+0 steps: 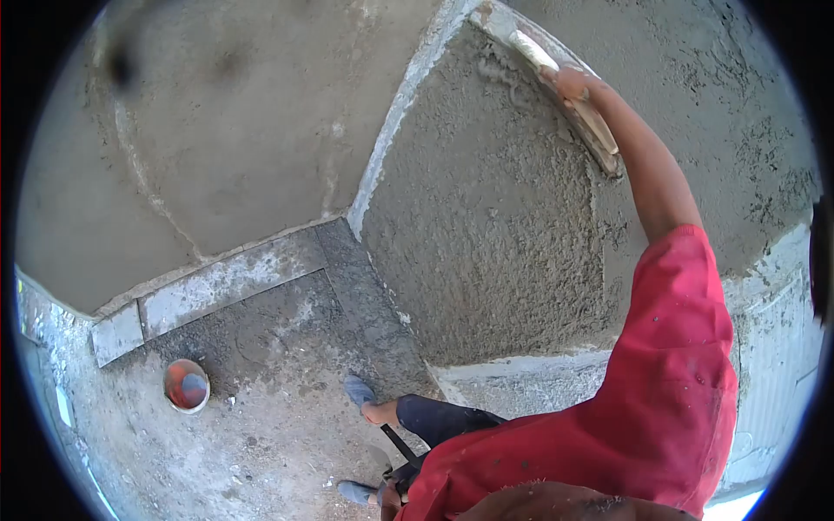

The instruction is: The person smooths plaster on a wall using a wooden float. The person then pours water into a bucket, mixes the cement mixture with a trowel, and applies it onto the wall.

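Note:
Up on the wall, my right hand (572, 84) is closed around the handle of a long float (599, 130). The float lies slanted against rough wet plaster (486, 208), its upper end by the pale corner line. Low in the view, my left hand (390, 498) is partly hidden beside my body, with its fingers closed. A dark, narrow bar (400, 444) and a greyish flat piece show just above it; whether the hand holds them is unclear.
A bucket (187, 386) with reddish and bluish contents stands on the dusty floor (261, 443). Pale boards (230, 286) lie along the foot of the left wall (252, 122), which has smoother plaster. My feet, in grey-blue shoes (356, 492), are near the wall corner.

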Demonstrator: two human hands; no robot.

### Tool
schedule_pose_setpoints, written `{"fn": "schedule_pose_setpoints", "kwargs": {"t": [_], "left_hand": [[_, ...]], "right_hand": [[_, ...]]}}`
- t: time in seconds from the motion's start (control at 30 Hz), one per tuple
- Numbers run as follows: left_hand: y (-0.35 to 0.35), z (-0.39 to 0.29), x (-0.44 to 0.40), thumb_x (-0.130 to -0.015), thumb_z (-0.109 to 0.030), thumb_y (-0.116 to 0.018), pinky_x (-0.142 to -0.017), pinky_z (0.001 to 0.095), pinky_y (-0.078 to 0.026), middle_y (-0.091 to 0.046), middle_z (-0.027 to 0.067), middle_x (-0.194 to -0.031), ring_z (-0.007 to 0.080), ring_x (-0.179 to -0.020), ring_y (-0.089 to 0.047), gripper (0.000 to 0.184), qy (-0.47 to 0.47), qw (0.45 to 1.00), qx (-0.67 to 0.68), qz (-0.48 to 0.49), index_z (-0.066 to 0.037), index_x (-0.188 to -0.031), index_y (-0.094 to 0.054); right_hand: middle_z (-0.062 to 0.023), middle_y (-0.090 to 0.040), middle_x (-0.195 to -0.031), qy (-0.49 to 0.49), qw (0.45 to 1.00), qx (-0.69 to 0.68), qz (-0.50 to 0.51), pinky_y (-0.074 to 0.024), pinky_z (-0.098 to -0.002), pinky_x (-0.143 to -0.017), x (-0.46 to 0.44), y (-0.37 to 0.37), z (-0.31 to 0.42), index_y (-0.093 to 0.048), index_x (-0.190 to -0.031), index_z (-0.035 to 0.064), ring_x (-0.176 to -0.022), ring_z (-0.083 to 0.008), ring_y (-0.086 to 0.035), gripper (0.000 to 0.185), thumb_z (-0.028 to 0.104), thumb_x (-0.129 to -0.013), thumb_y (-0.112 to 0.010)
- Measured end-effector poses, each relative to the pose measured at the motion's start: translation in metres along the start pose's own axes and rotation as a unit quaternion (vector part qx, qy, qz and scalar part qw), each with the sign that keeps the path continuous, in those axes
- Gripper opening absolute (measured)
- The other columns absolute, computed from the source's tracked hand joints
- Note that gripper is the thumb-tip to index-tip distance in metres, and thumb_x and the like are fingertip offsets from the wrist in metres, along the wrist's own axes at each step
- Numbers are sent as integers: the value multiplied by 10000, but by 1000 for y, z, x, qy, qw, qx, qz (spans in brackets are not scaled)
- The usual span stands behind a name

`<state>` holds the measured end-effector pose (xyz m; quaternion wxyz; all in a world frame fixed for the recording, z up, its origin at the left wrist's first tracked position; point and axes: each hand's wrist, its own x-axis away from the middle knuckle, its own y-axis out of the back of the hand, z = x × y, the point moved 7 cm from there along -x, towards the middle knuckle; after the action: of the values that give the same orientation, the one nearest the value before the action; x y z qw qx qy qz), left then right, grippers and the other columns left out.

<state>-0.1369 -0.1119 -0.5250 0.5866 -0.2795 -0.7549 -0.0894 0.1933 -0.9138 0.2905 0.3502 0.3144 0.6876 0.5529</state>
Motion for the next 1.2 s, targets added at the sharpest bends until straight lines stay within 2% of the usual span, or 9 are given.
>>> {"fn": "schedule_pose_setpoints", "kwargs": {"t": [0.2, 0.3, 0.4, 0.5, 0.8, 0.97, 1.03, 1.07, 1.2], "left_hand": [[-19, 4, 13, -915, -352, -616, -752, 395, -610, -736, 85, -961, 243, -842, -718, 397, 27, 957, 289, 31, -30, -1138, -677], [-20, 12, 13, -914, -331, -616, -776, 383, -615, -743, 92, -985, 245, -853, -725, 381, 68, 947, 293, 110, -29, -1137, -681], [-14, 10, 4, -915, -332, -614, -783, 383, -615, -745, 97, -1000, 248, -861, -727, 381, 84, 961, 246, 96, -26, -1131, -684], [-23, 17, -2, -916, -333, -612, -791, 383, -615, -748, 102, -1015, 252, -870, -729, 381, 100, 967, 219, 81, -23, -1125, -687], [-7, 4, 11, -926, -355, -613, -800, 392, -594, -742, 111, -1049, 265, -909, -725, 393, 36, 992, 123, 19, -23, -1121, -692], [13, -2, 8, -923, -363, -617, -814, 402, -587, -740, 119, -1065, 278, -931, -721, 400, 1, 999, 41, 12, -34, -1141, -684], [27, -4, 8, -922, -366, -619, -819, 406, -585, -738, 122, -1071, 282, -939, -719, 403, -13, 1000, 12, 11, -39, -1149, -681], [33, -5, 9, -921, -368, -619, -822, 408, -584, -738, 124, -1074, 285, -944, -718, 405, -19, 1000, 0, 10, -41, -1153, -679], [62, -5, 20, -918, -374, -623, -833, 415, -579, -736, 130, -1087, 295, -961, -715, 413, -31, 999, -35, 2, -50, -1169, -673]], "right_hand": [[-85, -571, -650, -34, 996, -82, -9, -469, -436, -679, -35, 11, -17, -647, -903, -28, -612, -223, -572, 726, 660, -1008, -440], [-80, -576, -655, -55, 996, -63, 10, -480, -446, -660, -30, -8, 24, -655, -978, -36, -592, -199, -570, 723, 652, -1011, -435], [-80, -575, -658, 61, 992, 64, 94, -488, -460, -647, -38, -42, 9, -655, -1067, -42, -584, -190, -575, 721, 641, -1019, -427], [-86, -578, -662, 28, 998, -9, 59, -487, -456, -645, 4, -21, 0, -648, -1149, -47, -576, -192, -578, 722, 628, -1026, -421], [-88, -582, -691, 13, 995, 29, 91, -504, -456, -593, -58, -53, 28, -644, -1036, -6, -559, -206, -569, 603, 569, -1012, -464], [-74, -614, -776, -32, 995, -87, 31, -512, -447, -607, 40, 8, -13, -664, -1106, -14, -564, -184, -547, 658, 608, -994, -479], [-31, -574, -781, -61, 989, -132, 11, -455, -362, -540, 91, 43, -56, -622, -1120, 13, -577, -118, -492, 701, 688, -966, -506], [-12, -573, -777, -105, 977, -183, -14, -448, -333, -534, 111, 52, -98, -618, -1033, 34, -568, -100, -479, 653, 675, -970, -512], [31, -501, -736, -138, 904, -381, -135, -418, -255, -522, 289, 74, -165, -567, -1166, 86, -552, -75, -465, 467, 527, -1017, -537]]}}
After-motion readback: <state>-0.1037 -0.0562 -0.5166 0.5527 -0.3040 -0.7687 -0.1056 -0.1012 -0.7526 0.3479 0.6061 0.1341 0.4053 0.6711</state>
